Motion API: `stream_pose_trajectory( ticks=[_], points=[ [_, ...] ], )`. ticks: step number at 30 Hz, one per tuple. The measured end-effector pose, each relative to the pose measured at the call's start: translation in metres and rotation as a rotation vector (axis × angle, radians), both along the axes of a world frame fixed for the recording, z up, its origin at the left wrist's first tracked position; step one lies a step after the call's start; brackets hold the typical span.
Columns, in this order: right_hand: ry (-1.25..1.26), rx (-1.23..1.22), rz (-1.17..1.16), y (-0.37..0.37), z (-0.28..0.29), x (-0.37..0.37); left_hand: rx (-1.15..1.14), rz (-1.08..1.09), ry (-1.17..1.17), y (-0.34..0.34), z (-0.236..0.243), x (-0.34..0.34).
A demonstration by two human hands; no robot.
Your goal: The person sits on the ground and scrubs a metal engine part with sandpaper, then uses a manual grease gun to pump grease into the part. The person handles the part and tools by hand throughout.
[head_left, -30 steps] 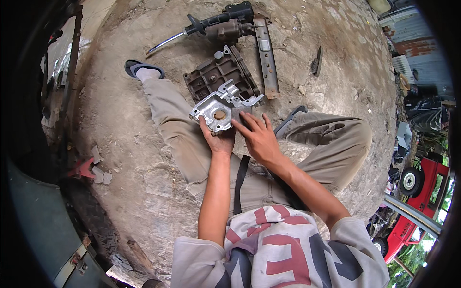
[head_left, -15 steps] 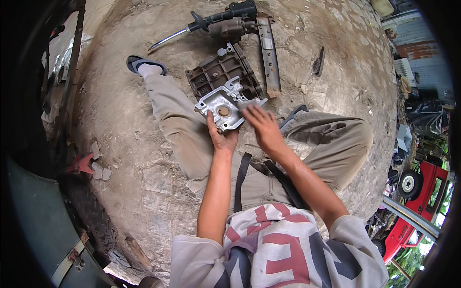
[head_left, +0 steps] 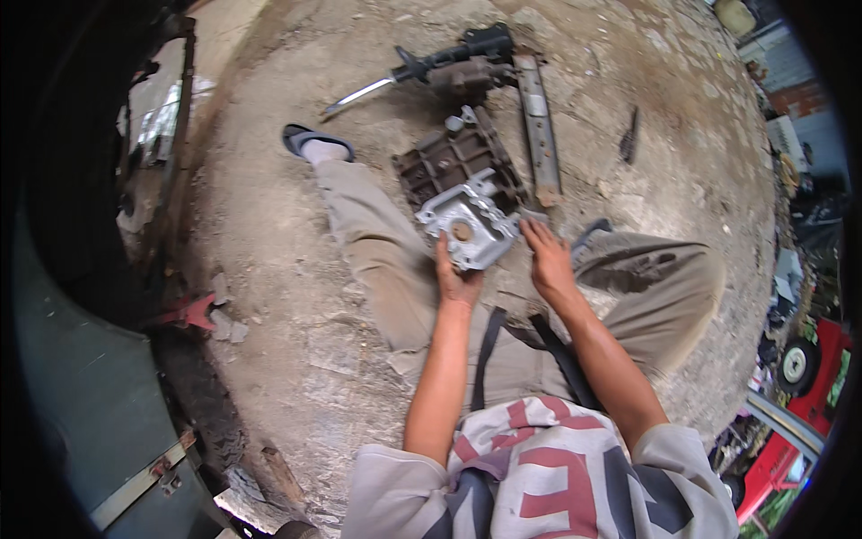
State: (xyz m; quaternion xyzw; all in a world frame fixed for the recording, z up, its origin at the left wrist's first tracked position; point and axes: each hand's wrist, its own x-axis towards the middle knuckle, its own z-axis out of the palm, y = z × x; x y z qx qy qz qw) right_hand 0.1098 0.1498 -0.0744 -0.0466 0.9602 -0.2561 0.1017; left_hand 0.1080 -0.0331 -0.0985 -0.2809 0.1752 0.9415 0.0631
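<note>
My left hand [head_left: 460, 280] is closed around the near edge of a silver cast-metal cover [head_left: 489, 235], thumb on its inner side. The cover has bolt holes along its rim and a round brown spot inside. It is tilted, just in front of a dark ribbed metal block [head_left: 453, 154] on the ground. My right hand [head_left: 549, 260] is beside the cover's right edge, its fingers bent over a thin grey sheet [head_left: 537, 217]. Most of that sheet is hidden under the fingers, and the picture is slightly blurred.
Beyond the block lie a black shock absorber [head_left: 458, 54], a brown cylindrical part [head_left: 471, 77] and a long metal bar [head_left: 537, 135]. My outstretched legs flank the work. A dark green panel [head_left: 90, 395] stands at left, a red vehicle [head_left: 799, 404] at far right.
My right hand has moved rightward off the cover to beside its edge. My left hand keeps its grip on the cover. The whole view has shifted, so everything appears farther right and lower.
</note>
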Motion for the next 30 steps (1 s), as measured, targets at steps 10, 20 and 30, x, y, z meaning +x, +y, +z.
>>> stream_pose_trajectory(
  ticks=[10,20,30],
  points=[
    [0.138,-0.052,0.148,-0.030,0.028,0.013,0.058,0.023,0.027,-0.003,-0.001,0.001],
    [0.131,-0.041,0.327,-0.040,0.055,0.025,0.005,-0.010,-0.001,-0.005,0.000,0.002],
    [0.118,0.016,0.099,-0.023,0.008,0.005,0.109,0.053,0.004,-0.005,0.016,-0.005]
  ],
)
